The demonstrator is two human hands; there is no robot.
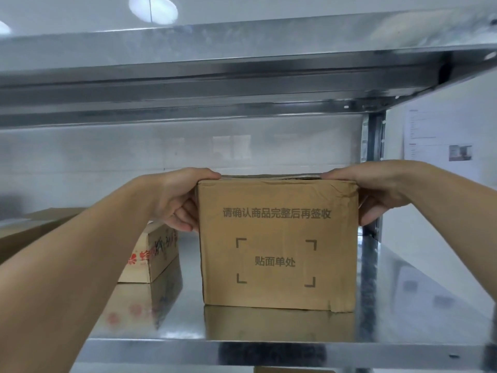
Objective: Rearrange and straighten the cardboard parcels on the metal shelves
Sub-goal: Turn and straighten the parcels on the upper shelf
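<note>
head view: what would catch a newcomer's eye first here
The brown cardboard box with printed Chinese text stands mid-frame on the shiny metal shelf, which mirrors it. The left hand and right hand grip its upper corners from either side, thumbs on top. To the left, partly behind the left forearm, sits a smaller box with red print.

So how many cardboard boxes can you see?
4: the held box in the middle, a red-printed box left of it, a far-left box, a cardboard sliver under the shelf. More may hide.
</note>
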